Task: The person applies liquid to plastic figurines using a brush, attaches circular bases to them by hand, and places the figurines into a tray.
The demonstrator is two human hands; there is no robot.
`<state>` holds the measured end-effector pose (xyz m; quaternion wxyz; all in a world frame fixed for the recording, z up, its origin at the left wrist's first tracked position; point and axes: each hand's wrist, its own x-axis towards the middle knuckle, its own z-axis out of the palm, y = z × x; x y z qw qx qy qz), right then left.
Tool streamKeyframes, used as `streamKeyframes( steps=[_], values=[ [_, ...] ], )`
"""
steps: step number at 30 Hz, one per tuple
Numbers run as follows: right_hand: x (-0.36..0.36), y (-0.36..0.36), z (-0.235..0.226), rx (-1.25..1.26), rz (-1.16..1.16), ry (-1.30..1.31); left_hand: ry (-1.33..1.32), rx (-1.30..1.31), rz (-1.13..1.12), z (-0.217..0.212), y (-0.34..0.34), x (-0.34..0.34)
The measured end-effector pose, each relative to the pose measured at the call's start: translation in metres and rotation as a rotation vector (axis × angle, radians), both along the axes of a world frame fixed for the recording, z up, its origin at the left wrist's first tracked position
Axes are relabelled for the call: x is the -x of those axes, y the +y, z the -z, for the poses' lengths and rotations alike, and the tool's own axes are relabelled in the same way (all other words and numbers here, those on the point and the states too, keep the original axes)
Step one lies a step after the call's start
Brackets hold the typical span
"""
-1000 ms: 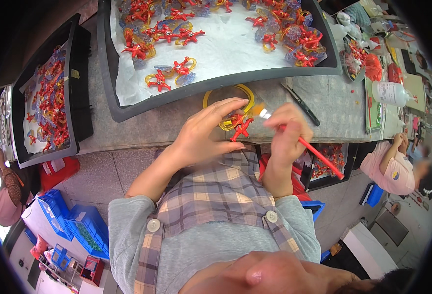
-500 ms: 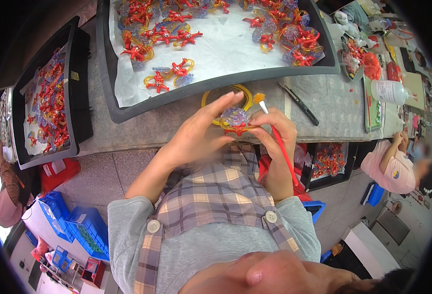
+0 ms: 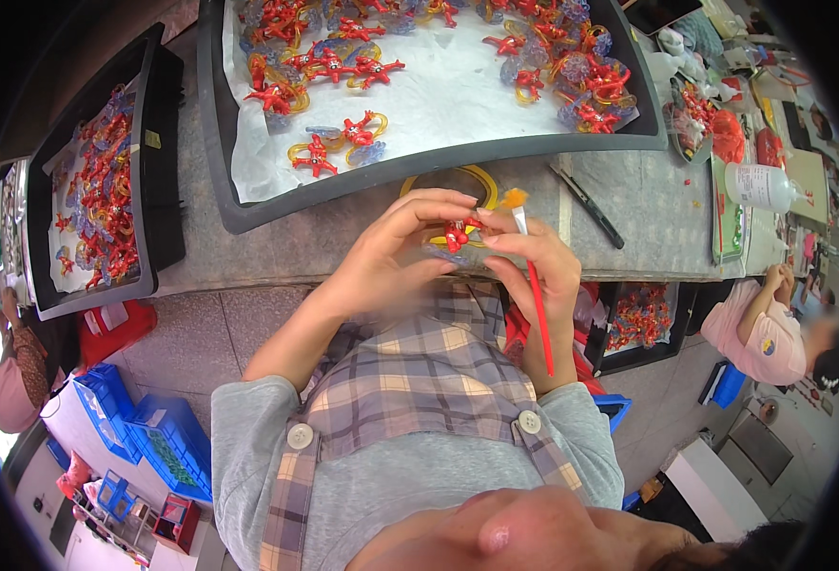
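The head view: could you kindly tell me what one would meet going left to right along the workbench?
A black tray of red and blue toys, the left hand, a red toy figure, the right hand, a slim black tool, a labelled plastic bottle.

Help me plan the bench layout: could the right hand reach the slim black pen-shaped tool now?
Probably yes: bare grey tabletop separates the right hand from the slim black tool, though the fingers hold a red-handled paintbrush, possibly hindering grip.
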<state>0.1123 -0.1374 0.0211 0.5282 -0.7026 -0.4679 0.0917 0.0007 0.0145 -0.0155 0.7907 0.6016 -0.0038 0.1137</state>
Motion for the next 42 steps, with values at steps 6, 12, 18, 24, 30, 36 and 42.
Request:
streamKeyframes(
  steps=[6,12,18,24,30,36,42],
  values=[
    [0.009,0.001,0.004,-0.051,0.067,0.311,0.027,-0.025,-0.114,-0.005,-0.008,0.000],
    [0.008,0.001,0.000,-0.101,0.039,0.367,0.006,0.131,-0.048,0.000,-0.009,0.001],
    [-0.002,-0.015,-0.006,-0.104,0.065,-0.017,-0.004,-0.033,-0.083,0.003,-0.007,0.000],
    [0.002,0.001,-0.005,0.021,-0.058,-0.113,0.023,-0.011,-0.144,0.004,-0.008,-0.001],
    [-0.002,-0.009,-0.008,-0.211,0.145,0.060,0.030,0.101,-0.100,-0.002,-0.008,0.000],
    [0.003,-0.007,-0.001,-0.147,0.204,0.051,0.043,0.157,-0.077,-0.005,-0.006,0.001],
    [0.008,0.001,-0.004,0.037,0.148,-0.352,0.075,0.172,-0.050,-0.008,-0.005,0.001]
  ],
)
